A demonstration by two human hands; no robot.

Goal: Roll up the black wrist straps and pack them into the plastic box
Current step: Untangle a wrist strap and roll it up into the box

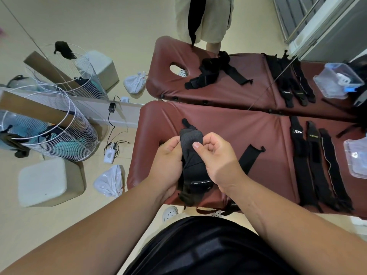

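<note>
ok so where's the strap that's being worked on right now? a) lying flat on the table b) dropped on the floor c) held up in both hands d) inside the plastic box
c: the left hand and right hand both grip the strap above the table, while the plastic box sits apart at the right edge.
</note>
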